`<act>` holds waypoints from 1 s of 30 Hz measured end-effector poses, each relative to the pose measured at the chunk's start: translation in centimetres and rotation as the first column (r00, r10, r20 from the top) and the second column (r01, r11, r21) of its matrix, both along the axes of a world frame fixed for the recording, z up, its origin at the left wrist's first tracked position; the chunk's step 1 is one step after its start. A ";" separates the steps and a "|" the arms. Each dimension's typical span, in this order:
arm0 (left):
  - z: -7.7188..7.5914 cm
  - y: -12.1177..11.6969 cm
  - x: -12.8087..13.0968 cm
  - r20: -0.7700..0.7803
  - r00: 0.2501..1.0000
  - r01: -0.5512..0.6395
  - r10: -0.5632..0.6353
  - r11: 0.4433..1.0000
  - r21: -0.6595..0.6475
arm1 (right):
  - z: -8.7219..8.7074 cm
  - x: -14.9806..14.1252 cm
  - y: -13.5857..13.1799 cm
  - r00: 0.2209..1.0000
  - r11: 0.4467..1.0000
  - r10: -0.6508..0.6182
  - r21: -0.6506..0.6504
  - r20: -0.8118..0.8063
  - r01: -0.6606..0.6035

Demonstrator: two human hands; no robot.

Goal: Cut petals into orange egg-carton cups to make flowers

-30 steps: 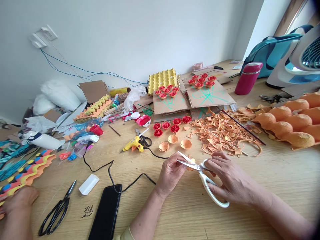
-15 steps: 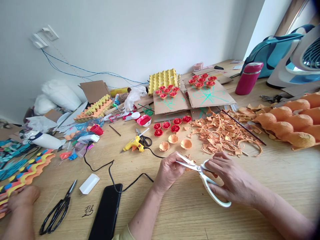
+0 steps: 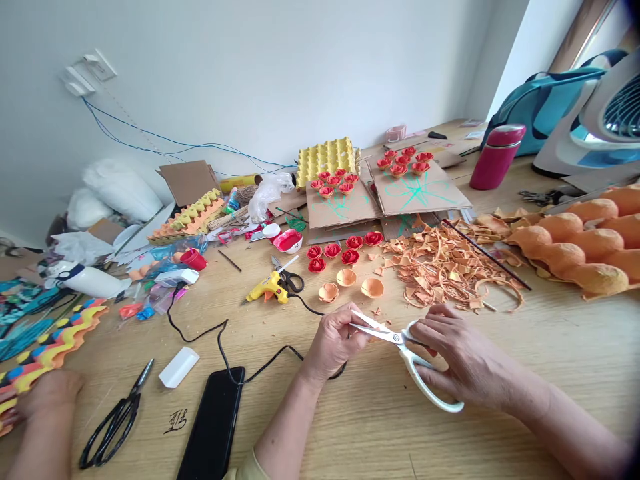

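Observation:
White-handled scissors (image 3: 431,380) are in my right hand (image 3: 463,353), with its fingers through and around the handles. Their blades are parted and point left to the fingertips of my left hand (image 3: 333,343). That hand is closed in a pinch on a small piece of orange egg carton, mostly hidden behind the fingers and blades. Beyond my hands stand three orange carton cups (image 3: 373,288). Several red paper roses (image 3: 351,257) lie just behind them.
Orange scraps (image 3: 440,267) and an egg tray (image 3: 575,247) lie right. A yellow glue gun (image 3: 267,287), black scissors (image 3: 117,423) and a phone (image 3: 213,427) lie left. Another person's hand (image 3: 50,397) touches a painted carton strip (image 3: 60,340). Cardboard (image 3: 420,193) bears more roses.
The scissors' blades have shifted slightly at my left fingertips, and the orange piece between them shows less. The other person's hand at the left has moved slightly right.

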State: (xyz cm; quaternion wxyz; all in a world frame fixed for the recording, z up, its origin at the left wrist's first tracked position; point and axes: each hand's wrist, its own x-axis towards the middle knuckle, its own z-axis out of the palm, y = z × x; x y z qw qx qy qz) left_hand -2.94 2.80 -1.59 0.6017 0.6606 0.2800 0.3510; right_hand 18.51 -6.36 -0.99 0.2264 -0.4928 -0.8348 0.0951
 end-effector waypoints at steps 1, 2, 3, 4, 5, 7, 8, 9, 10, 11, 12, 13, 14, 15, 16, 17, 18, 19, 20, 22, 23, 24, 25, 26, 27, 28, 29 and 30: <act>-0.2 0.1 0.0 -0.004 1.000 -0.003 0.003 1.000 0.001 | 0.0 0.0 0.0 1.000 1.000 0.005 0.001 -0.004 -0.005; -0.3 0.2 -0.1 -0.007 1.000 -0.005 0.005 1.000 0.005 | 0.0 0.0 0.1 1.000 1.000 0.011 0.002 -0.006 -0.011; -0.5 0.3 -0.1 -0.009 1.000 -0.007 0.007 1.000 0.010 | -0.1 0.1 0.1 1.000 1.000 0.014 0.001 -0.004 -0.014; -0.7 0.3 -0.1 -0.007 1.000 -0.009 0.009 1.000 0.013 | -0.2 0.1 0.2 1.000 1.000 0.014 0.003 0.002 -0.014; -0.8 0.4 -0.1 -0.005 1.000 -0.010 0.010 1.000 0.013 | -0.4 0.2 0.2 1.000 1.000 0.007 0.010 0.011 -0.007; -0.9 0.4 -0.1 -0.008 1.000 -0.011 0.011 1.000 0.019 | -1.0 0.4 0.4 0.999 0.999 -0.019 0.035 0.029 0.018; -0.9 0.4 0.0 -0.015 1.000 -0.012 0.013 1.000 0.028 | -1.3 0.6 0.5 0.999 0.998 -0.037 0.050 0.032 0.036; -0.8 0.4 0.0 -0.022 1.000 -0.012 0.013 0.999 0.038 | -1.5 0.7 0.5 0.998 0.996 -0.059 0.062 0.031 0.057; -0.7 0.4 0.0 -0.026 1.000 -0.008 0.009 0.999 0.045 | -1.7 0.8 0.6 0.996 0.994 -0.082 0.069 0.026 0.080; -0.6 0.4 0.0 -0.024 1.000 0.000 0.001 0.999 0.045 | -1.8 0.9 0.6 0.994 0.992 -0.104 0.070 0.020 0.102; -0.5 0.3 0.0 -0.017 1.000 0.010 -0.010 0.999 0.032 | -1.8 0.9 0.6 0.993 0.991 -0.119 0.067 0.013 0.118; -0.5 0.2 0.0 -0.010 1.000 0.021 -0.021 1.000 0.011 | -1.8 0.9 0.6 0.992 0.990 -0.128 0.060 0.005 0.127; -0.5 0.2 0.0 -0.003 0.999 0.032 -0.032 0.999 -0.016 | -1.7 0.8 0.5 0.992 0.990 -0.129 0.049 -0.004 0.129; -0.5 0.1 0.0 0.003 0.999 0.044 -0.044 0.998 -0.043 | -1.5 0.8 0.5 0.992 0.992 -0.123 0.036 -0.013 0.123; -0.6 0.1 -0.1 0.008 0.999 0.052 -0.051 0.996 -0.067 | -1.3 0.7 0.4 0.993 0.993 -0.112 0.020 -0.020 0.113; -0.6 0.0 -0.1 0.013 0.998 0.056 -0.055 0.995 -0.085 | -1.2 0.5 0.3 0.995 0.995 -0.101 0.000 -0.027 0.101; -0.7 0.0 0.0 0.018 0.998 0.055 -0.053 0.994 -0.096 | -1.0 0.5 0.3 0.995 0.996 -0.091 -0.019 -0.030 0.091; -0.8 -0.1 0.0 0.026 0.999 0.049 -0.047 0.993 -0.104 | -0.8 0.4 0.3 0.996 0.996 -0.085 -0.037 -0.031 0.084; -0.8 -0.1 0.0 0.038 0.999 0.041 -0.037 0.993 -0.113 | -0.7 0.3 0.2 0.996 0.996 -0.078 -0.051 -0.030 0.077; -0.7 -0.2 0.2 0.070 0.997 0.032 -0.022 0.990 -0.139 | -0.5 0.3 0.2 0.997 0.996 -0.069 -0.062 -0.034 0.067; -0.7 -0.2 0.2 0.089 0.996 0.034 -0.020 0.987 -0.156 | -0.3 0.2 0.3 0.997 0.996 -0.064 -0.063 -0.039 0.062; -0.6 -0.2 0.3 0.107 0.994 0.038 -0.019 0.984 -0.173 | -0.2 0.2 0.3 0.997 0.996 -0.058 -0.063 -0.042 0.055; -0.5 -0.3 0.3 0.120 0.993 0.042 -0.019 0.981 -0.188 | -0.1 0.2 0.3 0.998 0.997 -0.052 -0.065 -0.044 0.049; -0.4 -0.3 0.3 0.129 0.992 0.043 -0.017 0.979 -0.201 | -0.1 0.2 0.3 0.998 0.997 -0.047 -0.069 -0.045 0.044; -0.3 -0.3 0.3 0.137 0.991 0.041 -0.012 0.977 -0.209 | 0.0 0.2 0.3 0.998 0.996 -0.042 -0.077 -0.044 0.039; -0.2 -0.3 0.3 0.145 0.989 0.039 -0.008 0.976 -0.213 | 0.0 0.2 0.2 0.998 0.996 -0.037 -0.086 -0.042 0.034; -0.2 -0.3 0.3 0.154 0.988 0.040 -0.007 0.976 -0.214 | 0.1 0.2 0.2 0.999 0.995 -0.032 -0.094 -0.040 0.028; -0.2 -0.3 0.3 0.164 0.986 0.046 -0.010 0.976 -0.213 | 0.0 0.2 0.2 0.999 0.995 -0.029 -0.100 -0.038 0.025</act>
